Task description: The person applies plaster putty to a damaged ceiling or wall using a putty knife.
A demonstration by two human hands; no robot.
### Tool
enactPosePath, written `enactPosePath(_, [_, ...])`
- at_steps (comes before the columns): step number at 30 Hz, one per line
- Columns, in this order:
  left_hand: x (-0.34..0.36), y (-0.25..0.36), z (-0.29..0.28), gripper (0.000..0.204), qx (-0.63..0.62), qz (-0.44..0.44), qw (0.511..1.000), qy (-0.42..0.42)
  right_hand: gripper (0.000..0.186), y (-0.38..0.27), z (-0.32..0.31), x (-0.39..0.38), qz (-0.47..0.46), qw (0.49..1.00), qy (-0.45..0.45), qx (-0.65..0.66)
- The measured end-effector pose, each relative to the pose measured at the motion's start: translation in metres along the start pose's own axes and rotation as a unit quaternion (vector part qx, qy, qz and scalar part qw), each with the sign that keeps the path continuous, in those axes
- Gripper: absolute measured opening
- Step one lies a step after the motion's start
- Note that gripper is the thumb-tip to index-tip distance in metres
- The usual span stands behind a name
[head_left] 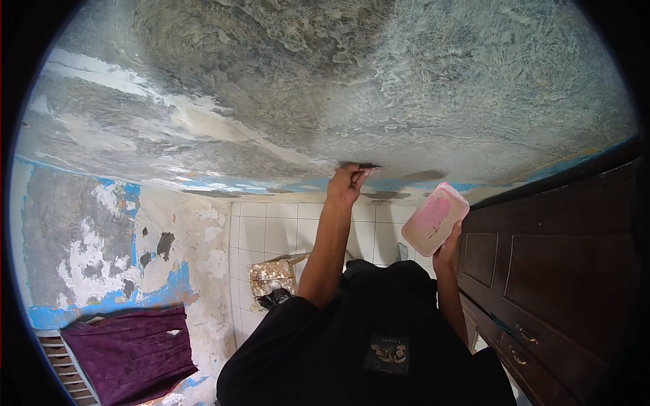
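Observation:
My left hand (349, 180) grips a thin, dark flat tool, apparently a scraper (367, 166), at the lower part of the grey, patchy plastered wall (379, 88), just above a strip of old blue paint; whether the blade touches the surface I cannot tell. Off to the right, my right hand (450, 242) holds a shallow rectangular plastic tray (420, 230) tilted, with pink and beige showing on its face. My fingers wrap round the tray's right edge and are partly hidden behind it.
White floor tiles (282, 223) run along the wall's foot. A stained stool or box (267, 273) with a dark bag (274, 298) stands left of me. Further left are a peeling wall (95, 243) and a purple curtain (132, 352). A dark wooden cabinet (548, 271) lines the right side.

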State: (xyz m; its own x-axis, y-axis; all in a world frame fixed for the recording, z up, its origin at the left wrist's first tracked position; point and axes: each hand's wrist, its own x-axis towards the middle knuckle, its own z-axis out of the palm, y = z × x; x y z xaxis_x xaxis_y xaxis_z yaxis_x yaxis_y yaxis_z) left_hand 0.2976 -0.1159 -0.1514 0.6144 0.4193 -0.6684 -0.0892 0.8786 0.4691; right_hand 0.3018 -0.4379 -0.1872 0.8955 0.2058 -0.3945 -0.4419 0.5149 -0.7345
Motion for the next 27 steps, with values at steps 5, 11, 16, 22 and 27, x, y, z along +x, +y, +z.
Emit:
enactPosePath(5, [-0.108, 0.032, 0.046, 0.009, -0.006, 0.082, 0.995, -0.052, 0.072, -0.003, 0.011, 0.008, -0.018, 0.996, -0.080, -0.023])
enactPosePath(11, [-0.178, 0.024, 0.012, 0.009, -0.018, 0.151, 0.988, -0.006, 0.068, -0.002, 0.019, 0.004, -0.005, 0.998, -0.070, -0.006])
enactPosePath(16, [-0.090, -0.029, -0.069, 0.024, 0.026, 0.070, 0.994, 0.078, 0.066, 0.002, 0.010, 0.002, -0.016, 0.998, -0.047, -0.025])
enactPosePath(22, [0.024, -0.044, -0.128, 0.032, -0.016, 0.037, 0.997, 0.068, 0.066, 0.012, 0.022, -0.003, 0.011, 0.998, -0.036, -0.041])
enactPosePath(27, [-0.018, -0.025, -0.053, 0.025, -0.001, 0.018, 0.999, 0.036, 0.068, 0.008, 0.003, 0.001, -0.012, 0.998, -0.033, -0.055])
